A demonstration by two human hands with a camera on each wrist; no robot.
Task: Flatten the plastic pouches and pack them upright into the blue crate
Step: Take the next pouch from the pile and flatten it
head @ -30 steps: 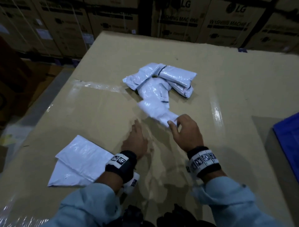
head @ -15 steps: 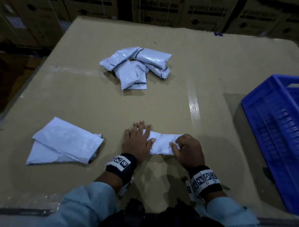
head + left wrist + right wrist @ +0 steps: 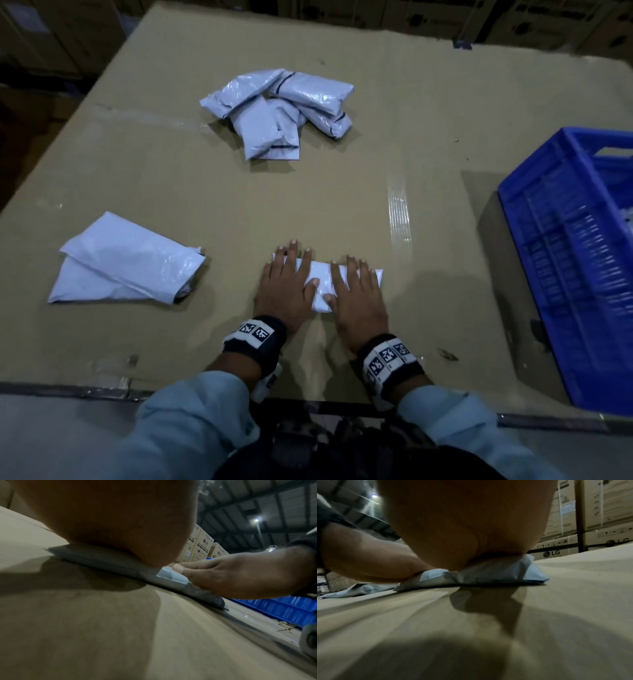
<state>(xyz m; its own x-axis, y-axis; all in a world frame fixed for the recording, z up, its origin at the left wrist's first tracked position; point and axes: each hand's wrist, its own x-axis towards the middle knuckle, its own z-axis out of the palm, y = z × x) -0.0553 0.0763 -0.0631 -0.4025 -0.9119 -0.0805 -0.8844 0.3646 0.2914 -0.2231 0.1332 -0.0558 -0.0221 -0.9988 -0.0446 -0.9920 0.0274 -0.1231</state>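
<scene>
The pouch (image 3: 322, 284) was pressed lengthwise, left to right, under the flat, spread fingers of both the left hand (image 3: 286, 286) and the right hand (image 3: 356, 296); the blue crate (image 3: 561, 260) lay rightward, nearer the right hand.

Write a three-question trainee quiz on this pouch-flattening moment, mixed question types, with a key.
1. True or false: both hands lie flat on one pouch.
2. Where is the blue crate: (a) on the person's left, (b) on the person's right, (c) beyond the far pile?
3. Fill in: the far pile of pouches is touched by ____ hand.

Key: 1 true, left hand and right hand press it with straight fingers; 2 b; 3 neither.
</scene>
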